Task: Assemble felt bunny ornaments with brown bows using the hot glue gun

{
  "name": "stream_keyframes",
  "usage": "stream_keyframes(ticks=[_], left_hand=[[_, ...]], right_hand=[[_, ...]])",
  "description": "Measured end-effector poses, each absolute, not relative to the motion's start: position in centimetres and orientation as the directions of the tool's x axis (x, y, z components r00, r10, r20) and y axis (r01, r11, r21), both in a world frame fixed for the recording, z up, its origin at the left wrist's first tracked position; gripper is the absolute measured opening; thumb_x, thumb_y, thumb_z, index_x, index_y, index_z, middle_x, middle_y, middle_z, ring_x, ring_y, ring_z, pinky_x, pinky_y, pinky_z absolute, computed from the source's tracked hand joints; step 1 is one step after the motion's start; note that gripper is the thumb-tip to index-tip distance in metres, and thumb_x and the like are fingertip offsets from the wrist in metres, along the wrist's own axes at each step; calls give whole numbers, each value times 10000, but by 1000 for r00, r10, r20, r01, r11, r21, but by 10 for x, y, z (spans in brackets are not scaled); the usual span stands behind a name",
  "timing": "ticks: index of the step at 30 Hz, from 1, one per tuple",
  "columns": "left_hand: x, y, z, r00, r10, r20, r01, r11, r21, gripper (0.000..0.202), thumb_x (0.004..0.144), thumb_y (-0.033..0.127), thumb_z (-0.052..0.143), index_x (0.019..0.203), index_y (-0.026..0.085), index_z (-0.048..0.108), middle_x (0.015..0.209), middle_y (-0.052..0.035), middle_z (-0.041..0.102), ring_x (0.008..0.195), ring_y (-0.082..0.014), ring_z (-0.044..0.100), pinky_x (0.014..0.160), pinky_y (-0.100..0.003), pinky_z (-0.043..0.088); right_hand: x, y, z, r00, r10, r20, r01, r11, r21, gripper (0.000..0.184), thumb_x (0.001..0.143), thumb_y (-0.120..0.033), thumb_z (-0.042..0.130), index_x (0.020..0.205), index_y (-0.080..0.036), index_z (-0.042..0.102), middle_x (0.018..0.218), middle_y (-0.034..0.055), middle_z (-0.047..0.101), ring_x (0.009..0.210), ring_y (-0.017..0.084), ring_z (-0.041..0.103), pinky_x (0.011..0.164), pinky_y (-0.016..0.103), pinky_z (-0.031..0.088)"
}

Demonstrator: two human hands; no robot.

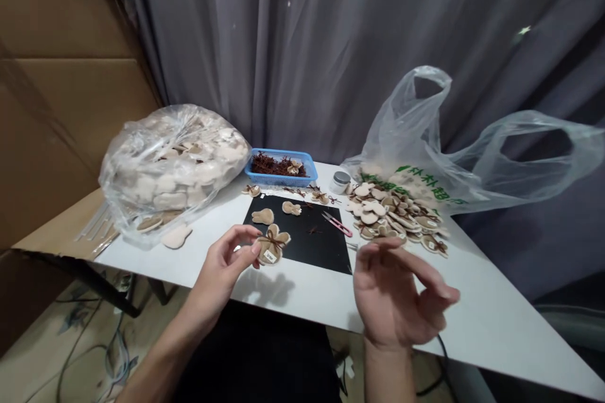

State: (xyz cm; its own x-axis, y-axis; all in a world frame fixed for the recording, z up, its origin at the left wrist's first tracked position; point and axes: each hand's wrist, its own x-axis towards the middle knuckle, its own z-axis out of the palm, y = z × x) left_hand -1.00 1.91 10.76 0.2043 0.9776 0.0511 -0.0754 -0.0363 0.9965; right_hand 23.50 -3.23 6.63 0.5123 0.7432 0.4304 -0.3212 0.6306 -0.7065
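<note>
My left hand (225,263) pinches a beige rabbit-shaped felt piece (273,245) with a brown bow and a small white tag, held just above the white table's (477,302) near edge. My right hand (399,293) hovers to the right with its fingers loosely spread and nothing in it. Beyond the held piece lies a black mat (312,240) with two plain beige pieces (263,216) and pink-handled snips (336,223) on it.
A bulging clear bag of beige pieces (170,167) sits at the left. A blue basket of brown bows (280,167) stands at the back. A heap of finished pieces (397,211) spreads before an open plastic bag (472,157). A small round tin (340,181) stands nearby.
</note>
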Motion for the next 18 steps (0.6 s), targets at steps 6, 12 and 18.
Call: stream_keyframes(ticks=[6,12,18], left_hand=[[-11,1,111,214,976,46,-79,-30,996,333,875,459,831,1051,205,708,989,-49,740,790,-171,652,751,-286,524],[-14,-3,110,293,949,118,-57,-106,993,368,879,470,834,1072,209,661,1023,-37,707,819,-174,699,770,-283,537],[-19,29,77,266,955,131,167,-179,970,429,848,569,812,1003,186,697,958,-68,743,799,-217,712,699,-288,525]], right_hand=[[209,-64,68,472,803,363,-572,592,-568,567,969,-604,700,587,-288,426,472,-127,87,334,106,69,388,301,287],[198,-71,74,158,944,291,-564,328,-758,647,925,-603,762,574,-231,365,499,-89,240,446,88,114,433,257,207],[193,-46,73,230,970,75,-680,215,-701,325,873,-446,869,734,-205,702,537,-91,350,462,71,277,458,212,326]])
